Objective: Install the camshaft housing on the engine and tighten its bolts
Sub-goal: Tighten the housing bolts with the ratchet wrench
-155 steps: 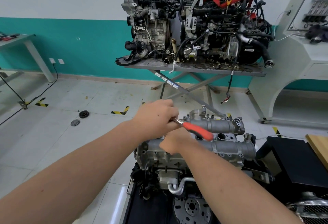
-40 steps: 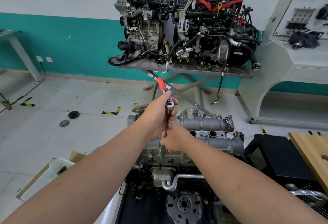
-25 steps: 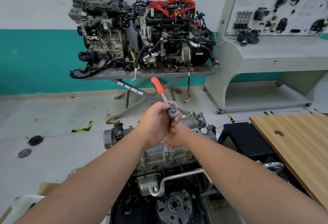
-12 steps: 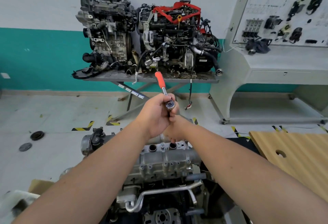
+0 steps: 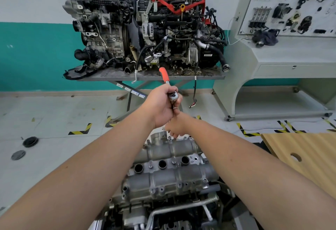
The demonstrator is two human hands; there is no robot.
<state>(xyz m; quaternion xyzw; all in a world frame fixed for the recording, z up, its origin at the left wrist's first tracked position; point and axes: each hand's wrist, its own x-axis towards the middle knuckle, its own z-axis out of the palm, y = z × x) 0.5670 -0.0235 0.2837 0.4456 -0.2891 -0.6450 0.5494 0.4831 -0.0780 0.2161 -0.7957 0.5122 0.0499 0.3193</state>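
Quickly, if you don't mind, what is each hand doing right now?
Left hand: closed around the head of the ratchet wrench.
Right hand: fingers curled round the wrench's extension, just above the camshaft housing.

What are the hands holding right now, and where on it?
The left hand grips the ratchet wrench at its head; the right hand holds its extension shaft, lower down, above the camshaft housing.

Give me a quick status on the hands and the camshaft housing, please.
Left hand grips ratchet head; right hand holds extension at far end of camshaft housing. Housing seated on engine. Nothing in the way.
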